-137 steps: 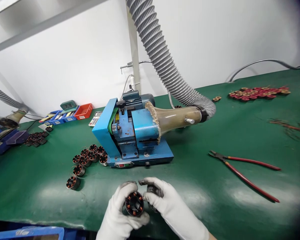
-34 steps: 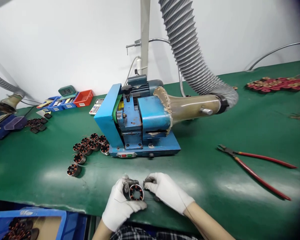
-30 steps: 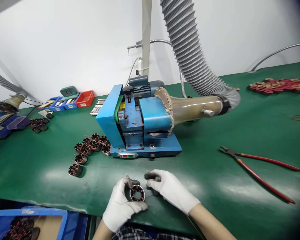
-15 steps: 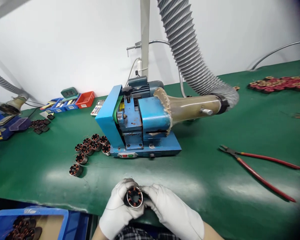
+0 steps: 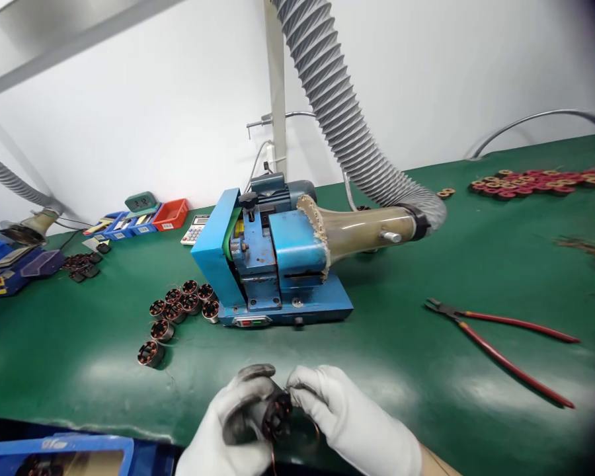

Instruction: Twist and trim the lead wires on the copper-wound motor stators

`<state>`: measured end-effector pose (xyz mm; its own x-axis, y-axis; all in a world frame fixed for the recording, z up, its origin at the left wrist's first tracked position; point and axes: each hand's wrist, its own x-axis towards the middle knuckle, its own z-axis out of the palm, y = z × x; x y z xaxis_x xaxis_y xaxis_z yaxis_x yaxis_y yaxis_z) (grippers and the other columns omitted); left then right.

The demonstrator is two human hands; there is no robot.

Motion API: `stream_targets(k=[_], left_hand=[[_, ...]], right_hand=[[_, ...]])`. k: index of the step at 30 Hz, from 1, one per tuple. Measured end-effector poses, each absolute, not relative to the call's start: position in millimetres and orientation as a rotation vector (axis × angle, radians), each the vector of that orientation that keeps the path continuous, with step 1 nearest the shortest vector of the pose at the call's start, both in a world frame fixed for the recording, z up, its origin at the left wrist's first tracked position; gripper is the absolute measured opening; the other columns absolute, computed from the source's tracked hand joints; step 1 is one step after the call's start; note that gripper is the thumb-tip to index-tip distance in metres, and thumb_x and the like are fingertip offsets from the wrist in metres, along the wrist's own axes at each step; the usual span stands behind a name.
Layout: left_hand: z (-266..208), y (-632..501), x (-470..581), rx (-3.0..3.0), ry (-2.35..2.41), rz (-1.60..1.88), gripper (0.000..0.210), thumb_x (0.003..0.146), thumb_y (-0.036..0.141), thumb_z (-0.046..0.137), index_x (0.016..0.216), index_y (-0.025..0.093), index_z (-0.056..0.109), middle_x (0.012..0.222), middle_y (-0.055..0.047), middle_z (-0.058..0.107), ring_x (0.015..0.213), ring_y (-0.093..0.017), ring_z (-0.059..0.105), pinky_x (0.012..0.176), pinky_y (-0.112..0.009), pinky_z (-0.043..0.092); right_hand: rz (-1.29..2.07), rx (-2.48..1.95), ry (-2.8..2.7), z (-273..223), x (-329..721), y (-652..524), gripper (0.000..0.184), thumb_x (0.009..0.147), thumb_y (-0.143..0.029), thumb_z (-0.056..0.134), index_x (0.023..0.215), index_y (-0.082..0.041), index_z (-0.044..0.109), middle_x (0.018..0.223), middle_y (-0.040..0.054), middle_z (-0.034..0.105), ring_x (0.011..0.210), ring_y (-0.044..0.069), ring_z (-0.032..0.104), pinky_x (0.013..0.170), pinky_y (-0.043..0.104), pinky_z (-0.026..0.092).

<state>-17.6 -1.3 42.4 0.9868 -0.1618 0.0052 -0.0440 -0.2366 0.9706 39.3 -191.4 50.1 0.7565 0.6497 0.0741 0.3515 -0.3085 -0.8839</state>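
Low at the front edge of the bench, my white-gloved left hand (image 5: 238,423) curls around a motor stator (image 5: 277,415) with dark core and copper windings. Its wound end faces right, tilted and slightly blurred. My right hand (image 5: 322,403), also gloved, has thumb and fingers pinched together at the stator's upper right rim, apparently on a thin copper wire (image 5: 317,433) that loops below the fingertips. The pinched end itself is too small to make out. Several finished-looking stators (image 5: 173,311) stand grouped to the left, beside a blue belt machine (image 5: 297,244).
Red-handled cutting pliers (image 5: 506,350) lie spread on the right of the green bench (image 5: 387,370). Behind them are red ring-shaped parts (image 5: 530,184). A grey duct hose (image 5: 337,99) joins the machine. At lower left sits a blue bin (image 5: 123,453); small boxes (image 5: 171,215) line the back.
The stator has turned from its open end facing up toward me to facing right. My left hand's fingers have loosened around it, and my right fingertips have moved to its upper rim. The view has shifted.
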Motion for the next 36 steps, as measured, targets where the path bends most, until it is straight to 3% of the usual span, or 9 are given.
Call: stream_targets(k=[3,8,11,15,21,26,30,34,36], left_hand=[[53.3,-0.7,-14.3,1.961,-0.315,0.073,0.015,0.076,0.025,0.058,0.09,0.022,0.064,0.105,-0.009,0.061,0.104,-0.027,0.055,0.089,-0.039,0.047],[48.3,-4.2,-11.7,2.45,-0.405,0.549,0.055,0.069,0.028,0.067,0.12,0.026,0.046,0.115,-0.011,0.048,0.107,-0.028,0.051,0.084,-0.036,0.049],[43.0,-5.2,-9.9,2.417,-0.555,0.593,0.039,0.075,0.03,0.059,0.112,0.026,0.049,0.107,-0.01,0.05,0.1,-0.025,0.054,0.079,-0.034,0.05],[43.6,-15.0,-12.3,2.235,-0.367,0.6,0.013,0.073,0.017,0.055,0.083,0.024,0.05,0.096,-0.005,0.05,0.099,-0.021,0.052,0.079,-0.031,0.049],[39.0,-18.0,-14.1,2.247,-0.109,0.403,0.052,0.063,0.015,0.063,0.112,0.024,0.048,0.11,-0.008,0.048,0.104,-0.024,0.052,0.087,-0.037,0.047],[40.3,-8.8,-11.0,1.924,-0.139,0.027,0.028,0.074,0.025,0.056,0.102,0.022,0.055,0.09,-0.005,0.063,0.087,-0.022,0.061,0.075,-0.034,0.053],[47.7,-10.5,-7.8,2.051,-0.298,0.262,0.007,0.077,0.02,0.053,0.079,0.022,0.06,0.089,-0.004,0.061,0.094,-0.021,0.058,0.089,-0.036,0.046],[45.4,-12.5,-10.3,2.355,-0.293,0.428,0.052,0.063,0.019,0.068,0.111,0.024,0.05,0.113,-0.009,0.048,0.109,-0.026,0.049,0.087,-0.037,0.047],[43.6,-12.8,-12.8,2.397,-0.334,0.378,0.054,0.065,0.017,0.066,0.114,0.027,0.047,0.112,-0.008,0.046,0.104,-0.024,0.052,0.083,-0.035,0.05]], right_hand=[[0.407,-1.952,-0.681,54.3,38.0,-191.0,0.023,0.088,-0.025,0.037,0.068,-0.02,0.047,0.062,-0.0034,0.049,0.06,0.012,0.046,0.058,0.022,0.034],[0.446,-1.834,-0.603,54.0,40.1,-190.8,0.024,0.087,-0.027,0.039,0.066,-0.019,0.045,0.06,-0.0043,0.046,0.057,0.01,0.043,0.055,0.021,0.035],[0.383,-1.916,-0.563,53.7,38.2,-189.7,0.023,0.088,-0.028,0.037,0.068,-0.02,0.047,0.063,-0.0028,0.05,0.06,0.012,0.046,0.058,0.023,0.036],[0.24,-2.069,-0.54,53.5,31.9,-189.0,0.022,0.089,-0.027,0.035,0.075,-0.021,0.051,0.07,-0.0004,0.055,0.068,0.015,0.05,0.064,0.026,0.037],[0.281,-2.063,-0.481,48.2,28.1,-186.8,0.023,0.089,-0.03,0.034,0.078,-0.022,0.052,0.073,0.0008,0.056,0.072,0.017,0.052,0.068,0.027,0.039],[0.314,-1.999,-0.5,47.0,29.5,-185.5,0.021,0.088,-0.029,0.036,0.076,-0.021,0.051,0.072,0.0003,0.056,0.07,0.016,0.052,0.066,0.026,0.038],[0.43,-1.851,-0.543,48.1,37.1,-186.7,0.024,0.087,-0.029,0.038,0.065,-0.02,0.043,0.059,-0.0037,0.048,0.057,0.011,0.045,0.056,0.022,0.034],[0.466,-1.786,-0.533,46.5,40.1,-188.5,0.024,0.086,-0.029,0.038,0.064,-0.02,0.041,0.06,-0.0035,0.046,0.057,0.011,0.043,0.055,0.021,0.035],[0.426,-1.892,-0.559,46.4,38.3,-188.4,0.023,0.087,-0.028,0.035,0.067,-0.02,0.042,0.062,-0.0021,0.048,0.058,0.012,0.044,0.056,0.022,0.035]])
